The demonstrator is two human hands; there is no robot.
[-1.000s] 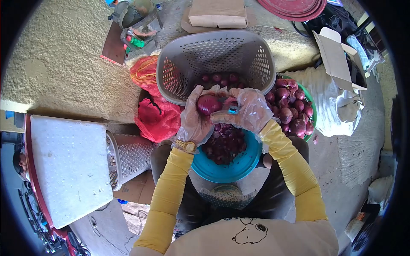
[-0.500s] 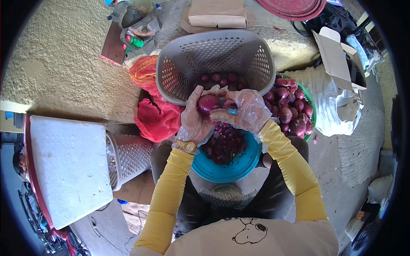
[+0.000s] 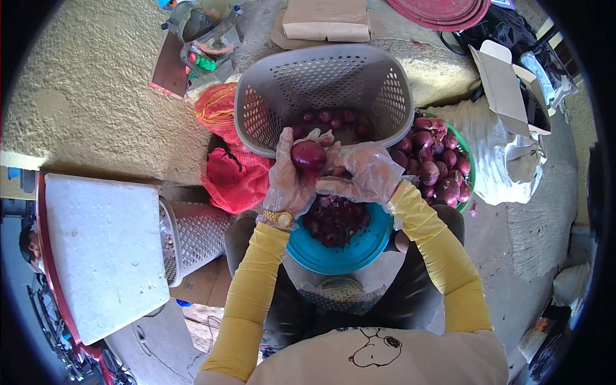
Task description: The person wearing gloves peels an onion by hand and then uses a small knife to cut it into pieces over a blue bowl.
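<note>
My left hand (image 3: pixel 287 183), in a clear plastic glove, holds a smooth red onion (image 3: pixel 308 156) in its palm and fingers. Close beside it on the right is my gloved right hand (image 3: pixel 367 172), its fingers bent toward the onion; what they grip is too hidden to make out. Under both hands is a blue basin (image 3: pixel 340 260) with onion skins (image 3: pixel 335 221) in it. Just beyond the hands stands a grey perforated basket (image 3: pixel 321 70) with several onions (image 3: pixel 325 117) at its bottom. A green basket (image 3: pixel 473 168) heaped with red onions stands to the right.
Red mesh sacks (image 3: pixel 237 176) lie left of the grey basket. A white foam lid (image 3: pixel 102 256) and a pale perforated basket (image 3: pixel 200 234) are farther left. A white sack (image 3: pixel 513 160) and an open cardboard box (image 3: pixel 504 86) are at the right. A cardboard package (image 3: pixel 326 20) lies at the top.
The onion in my left hand has turned and shows a smooth round side. My right hand's fingers have drawn slightly away from it, and the light blue item between them is out of sight.
</note>
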